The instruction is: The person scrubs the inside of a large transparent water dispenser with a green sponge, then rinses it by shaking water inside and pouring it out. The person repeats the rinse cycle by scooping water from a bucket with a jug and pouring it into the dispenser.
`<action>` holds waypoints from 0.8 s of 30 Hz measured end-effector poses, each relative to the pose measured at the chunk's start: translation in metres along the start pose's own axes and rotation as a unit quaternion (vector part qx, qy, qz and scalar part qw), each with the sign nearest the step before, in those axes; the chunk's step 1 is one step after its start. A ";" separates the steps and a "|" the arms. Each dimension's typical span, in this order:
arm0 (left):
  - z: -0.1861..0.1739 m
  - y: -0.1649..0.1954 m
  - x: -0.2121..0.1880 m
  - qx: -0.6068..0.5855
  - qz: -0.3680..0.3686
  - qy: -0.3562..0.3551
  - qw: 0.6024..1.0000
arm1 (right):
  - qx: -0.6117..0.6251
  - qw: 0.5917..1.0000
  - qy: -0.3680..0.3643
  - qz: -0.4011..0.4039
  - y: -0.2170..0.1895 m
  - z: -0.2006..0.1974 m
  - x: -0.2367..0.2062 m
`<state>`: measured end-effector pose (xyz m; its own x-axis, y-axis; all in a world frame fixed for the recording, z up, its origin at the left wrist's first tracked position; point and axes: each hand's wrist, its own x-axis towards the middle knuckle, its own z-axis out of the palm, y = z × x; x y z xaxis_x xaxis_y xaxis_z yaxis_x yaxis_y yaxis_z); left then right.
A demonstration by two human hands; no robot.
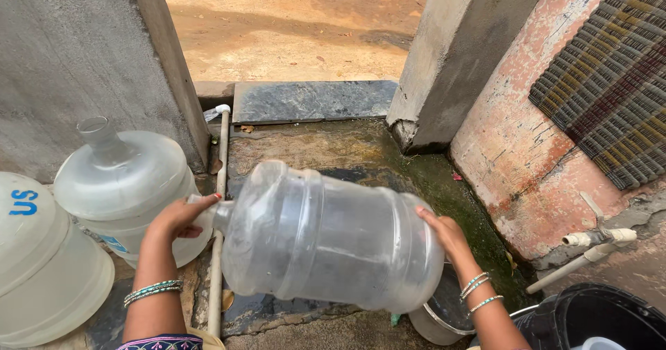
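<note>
Both forearms were extended forward, bangles worn at each wrist. The left hand [179, 218] was cupped, fingers curled inward with thumb raised. The right hand [444, 231] was held flat, fingers spread, palm turned left.

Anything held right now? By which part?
Yes: a large clear plastic water jug, held sideways. Left hand covers its neck and mouth; right hand presses flat on its base.
</note>
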<state>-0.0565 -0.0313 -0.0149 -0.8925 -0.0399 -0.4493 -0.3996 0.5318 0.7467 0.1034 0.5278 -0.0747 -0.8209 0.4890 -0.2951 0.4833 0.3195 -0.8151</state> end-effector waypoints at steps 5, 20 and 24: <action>-0.043 0.018 -0.037 -0.250 0.271 0.041 0.929 | 0.230 0.860 0.048 -0.453 -0.071 -0.046 -0.065; -0.007 0.012 0.000 -0.324 0.118 0.059 0.937 | 0.492 0.826 0.086 -0.263 -0.037 -0.024 -0.047; -0.003 0.012 -0.009 -0.196 0.013 -0.029 0.980 | 0.388 0.899 0.010 -0.201 -0.003 -0.022 -0.017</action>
<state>-0.0543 -0.0267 -0.0005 -0.8948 0.0232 -0.4460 -0.4364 0.1663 0.8842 0.1225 0.5364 -0.0558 -0.8720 0.4782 0.1046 -0.2167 -0.1856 -0.9584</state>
